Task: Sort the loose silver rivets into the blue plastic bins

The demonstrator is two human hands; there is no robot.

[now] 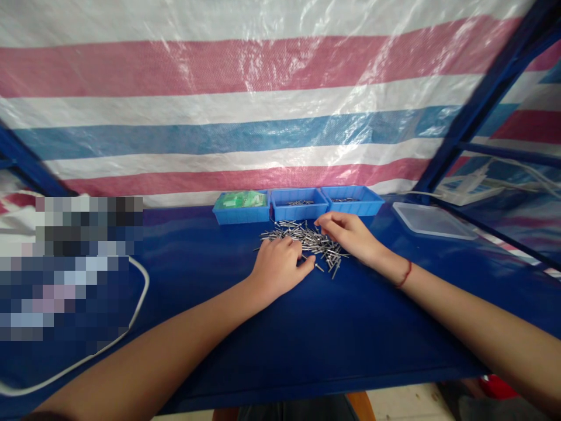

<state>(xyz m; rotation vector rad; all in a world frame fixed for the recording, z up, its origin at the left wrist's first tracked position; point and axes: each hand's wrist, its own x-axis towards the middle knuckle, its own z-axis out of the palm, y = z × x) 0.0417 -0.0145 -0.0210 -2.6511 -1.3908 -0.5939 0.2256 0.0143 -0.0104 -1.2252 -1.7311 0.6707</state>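
A loose pile of thin silvery rivets (307,237) lies on the blue table (333,327). My left hand (280,263) rests at the pile's near left side, fingers bent over the rivets and thumb stretched away from them. One rivet (318,267) lies just beyond that thumb. Over the pile's right edge is my right hand (348,234), its thumb and fingers drawn together in a pinch. Whatever sits between those fingertips is too small to make out. A red cord circles the right wrist.
Behind the pile stand three blue bins: the left bin (241,216) contains green-and-white packets, the middle bin (299,211) and right bin (357,209) small metal pieces. A translucent lid (433,221) lies right. A white cable (142,292) curves at left beside a blurred-out patch.
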